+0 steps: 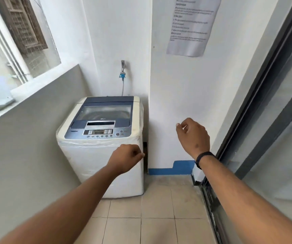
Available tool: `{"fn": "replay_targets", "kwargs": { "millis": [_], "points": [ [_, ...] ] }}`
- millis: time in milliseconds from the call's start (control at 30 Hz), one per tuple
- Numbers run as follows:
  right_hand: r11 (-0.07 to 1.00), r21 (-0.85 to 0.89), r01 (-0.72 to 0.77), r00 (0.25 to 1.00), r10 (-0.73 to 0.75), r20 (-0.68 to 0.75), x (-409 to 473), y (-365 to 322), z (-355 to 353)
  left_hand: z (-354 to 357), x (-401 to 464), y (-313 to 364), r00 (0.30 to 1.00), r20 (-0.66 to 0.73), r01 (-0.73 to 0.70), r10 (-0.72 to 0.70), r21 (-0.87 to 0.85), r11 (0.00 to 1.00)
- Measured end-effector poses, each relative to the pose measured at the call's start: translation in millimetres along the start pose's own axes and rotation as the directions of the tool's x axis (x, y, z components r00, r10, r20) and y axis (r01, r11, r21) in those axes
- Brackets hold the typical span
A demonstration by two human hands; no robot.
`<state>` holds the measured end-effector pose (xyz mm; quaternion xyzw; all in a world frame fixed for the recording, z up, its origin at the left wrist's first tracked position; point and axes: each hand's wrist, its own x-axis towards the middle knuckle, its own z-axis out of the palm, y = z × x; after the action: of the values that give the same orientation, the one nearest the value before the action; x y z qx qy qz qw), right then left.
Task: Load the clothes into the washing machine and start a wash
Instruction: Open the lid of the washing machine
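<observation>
In the corner ahead, the washing machine point(100, 138) stands with its lid down. Left hand point(126, 158) hangs before its front and right hand point(192, 136) beside it, both loosely curled, empty.

Looking forward and down from head height, along both outstretched bare forearms, toward a corner of white walls. Standing a few steps back from the white top-loading washing machine with the blue-grey lid point(104, 131), taking it in whole from above and in front. Bending straight edges at the frame's sides, as wide lenses do. Catching the beige tiled floor point(157, 208) below, the grey ledge wall point(27, 131) at left and the dark-framed glass sliding door point(268, 120) at right.
</observation>
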<state>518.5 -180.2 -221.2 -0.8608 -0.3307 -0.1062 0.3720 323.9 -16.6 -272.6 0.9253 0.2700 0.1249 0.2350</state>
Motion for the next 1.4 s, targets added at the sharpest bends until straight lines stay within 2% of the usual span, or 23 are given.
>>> {"fn": "replay_targets", "kwargs": {
  "millis": [233, 333, 433, 600, 733, 933, 1067, 1200, 1267, 1400],
  "points": [
    [1.0, -0.007, 0.007, 0.984, -0.006, 0.179, 47, 12, 99, 20, 51, -69, 0.987, -0.013, 0.159, -0.163, -0.147, 0.976],
    [1.0, 0.012, 0.002, 0.969, -0.005, 0.247, 67, 8, 140, 25, 81, -108, 0.966, -0.061, 0.236, -0.252, -0.197, 0.952],
    [1.0, 0.006, 0.023, 0.933, -0.023, 0.359, 86, -1, 183, 33, 109, -144, 0.942, -0.094, 0.292, -0.321, -0.238, 0.926],
    [0.999, 0.048, 0.005, 0.867, -0.028, 0.498, 118, -9, 249, 39, 152, -194, 0.929, -0.114, 0.317, -0.351, -0.24, 0.917],
    [0.994, 0.106, 0.005, 0.791, -0.069, 0.608, 137, -7, 297, 41, 185, -223, 0.91, -0.103, 0.38, -0.401, -0.173, 0.909],
    [0.978, 0.141, 0.153, 0.693, -0.208, 0.69, 179, -6, 367, 40, 236, -263, 0.851, -0.18, 0.498, -0.493, -0.02, 0.867],
    [0.946, 0.211, 0.246, 0.626, -0.321, 0.71, 201, -18, 404, 35, 255, -287, 0.837, -0.212, 0.526, -0.505, 0.055, 0.848],
    [0.889, 0.217, 0.404, 0.528, -0.42, 0.738, 211, -32, 430, 31, 266, -304, 0.855, -0.146, 0.516, -0.497, 0.149, 0.844],
    [0.866, 0.202, 0.457, 0.516, -0.443, 0.733, 216, -37, 440, 26, 270, -313, 0.862, -0.106, 0.508, -0.496, 0.19, 0.84],
    [0.873, 0.197, 0.446, 0.508, -0.429, 0.747, 228, -41, 455, 13, 281, -328, 0.875, 0.042, 0.453, -0.482, 0.277, 0.847]
  ]
}}
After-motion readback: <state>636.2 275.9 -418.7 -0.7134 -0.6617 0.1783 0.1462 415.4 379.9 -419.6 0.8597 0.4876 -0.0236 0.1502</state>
